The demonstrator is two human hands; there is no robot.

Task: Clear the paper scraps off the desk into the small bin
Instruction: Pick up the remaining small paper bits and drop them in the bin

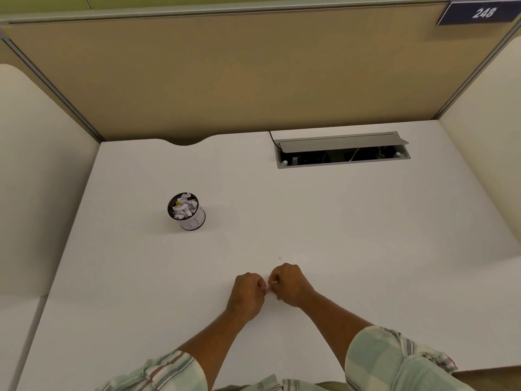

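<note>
A small black mesh bin (188,221) with a white paper label stands upright on the white desk (366,235), left of centre. Crumpled white scraps and one yellow bit (184,206) fill it to the rim. Near the desk's front edge my left hand (246,294) and my right hand (290,283) meet, both with curled fingers. They pinch a tiny pale paper scrap (270,285) between their fingertips. A very small speck (280,258) lies on the desk just beyond my right hand.
An open grey cable hatch (342,149) with a raised lid is set in the desk at the back right, a black cord running from it. Tan partition panels wall the desk at the back and both sides. A blue sign reads 248 (483,13).
</note>
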